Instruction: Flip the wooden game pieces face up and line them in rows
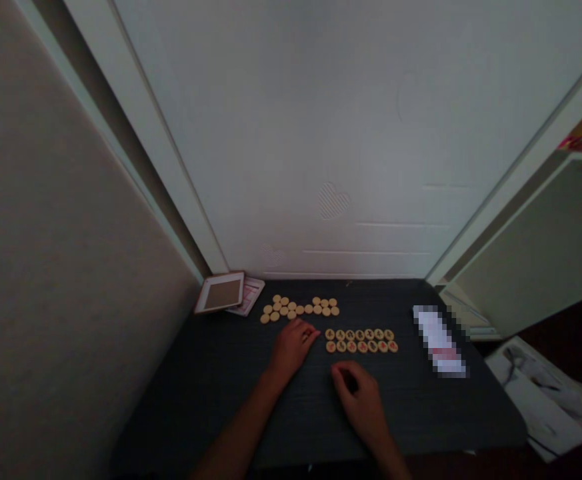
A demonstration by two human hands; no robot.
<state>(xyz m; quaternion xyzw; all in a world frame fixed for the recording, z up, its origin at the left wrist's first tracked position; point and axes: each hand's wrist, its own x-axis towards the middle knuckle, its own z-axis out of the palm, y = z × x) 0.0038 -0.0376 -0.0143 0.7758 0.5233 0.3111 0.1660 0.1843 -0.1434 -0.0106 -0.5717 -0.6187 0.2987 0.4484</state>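
Two rows of round wooden pieces with black or red characters [359, 335] lie face up right of centre. Behind and to their left, several plain round pieces [284, 311] lie in a loose group. My left hand [295, 343] is between the two groups, its fingers closed round something I cannot make out, the fingertips just left of the rows. In front of the rows my right hand [358, 390] rests with thumb and forefinger pressed together in a ring; whatever may be between the tips is too small to see.
Everything lies on a dark table [211, 400]. A shallow framed box [221, 293] overlaps a pink-and-white card [251, 293] at the back left. A blurred-out white item [439, 340] lies at the right. A white box [545, 393] stands beyond the right edge.
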